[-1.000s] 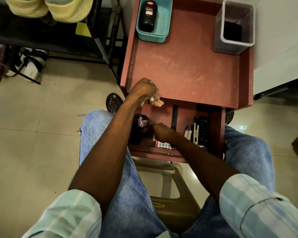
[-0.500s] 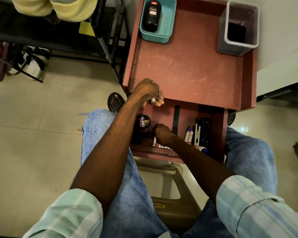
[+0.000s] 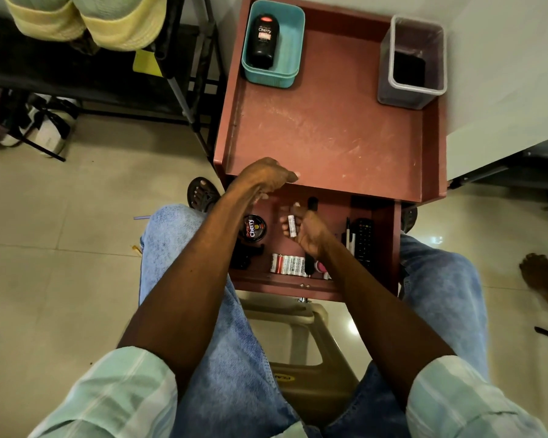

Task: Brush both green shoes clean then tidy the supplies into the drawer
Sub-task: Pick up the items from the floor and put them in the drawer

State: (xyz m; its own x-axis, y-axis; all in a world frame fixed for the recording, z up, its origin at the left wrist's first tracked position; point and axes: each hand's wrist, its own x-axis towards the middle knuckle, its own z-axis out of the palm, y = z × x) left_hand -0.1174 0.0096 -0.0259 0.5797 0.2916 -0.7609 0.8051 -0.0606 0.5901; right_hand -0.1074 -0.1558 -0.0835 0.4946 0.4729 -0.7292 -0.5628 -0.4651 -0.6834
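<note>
Seated before the open drawer (image 3: 298, 282), I tidy supplies: my right hand (image 3: 307, 232) pinches a small white tube (image 3: 292, 226) upright over the drawer floor, while my left hand (image 3: 263, 178) rests on the maroon table's (image 3: 329, 134) front edge, fingers loosely curled, holding nothing that I can see. A Cherry polish tin (image 3: 254, 228) lies just left of the tube; a row of batteries (image 3: 288, 264) lines the drawer front. Laying the tube flat in the bare patch between them should keep it from rolling. Both green shoes (image 3: 86, 17) sit on the rack.
</note>
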